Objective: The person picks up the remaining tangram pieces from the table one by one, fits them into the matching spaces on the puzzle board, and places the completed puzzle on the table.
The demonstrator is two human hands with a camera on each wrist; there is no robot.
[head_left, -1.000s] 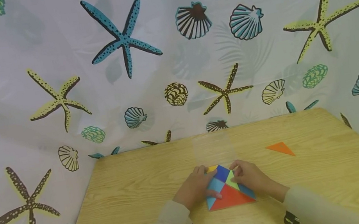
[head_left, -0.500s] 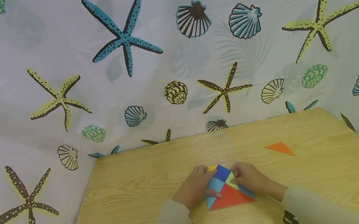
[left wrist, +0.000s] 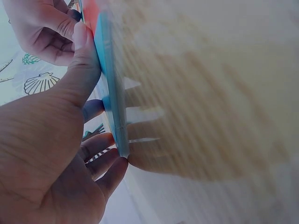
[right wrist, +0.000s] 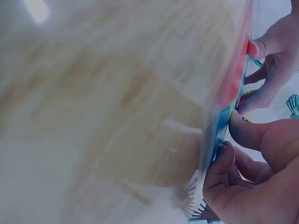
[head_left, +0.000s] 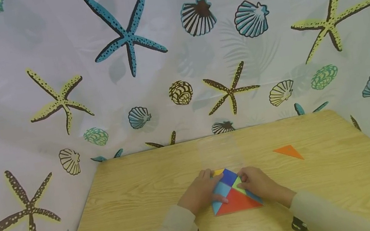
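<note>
We see a square of flat coloured puzzle pieces (head_left: 235, 193) lying near the front middle of the light wooden table (head_left: 138, 188). Our left hand (head_left: 199, 192) pinches its left edge, thumb on top; our right hand (head_left: 257, 183) pinches its right edge. A lone orange triangle (head_left: 289, 151) lies far right.

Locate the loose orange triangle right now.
In the head view, the orange triangle lies flat on the table, apart on the right of the puzzle that both hands hold, toward the far edge.
</note>
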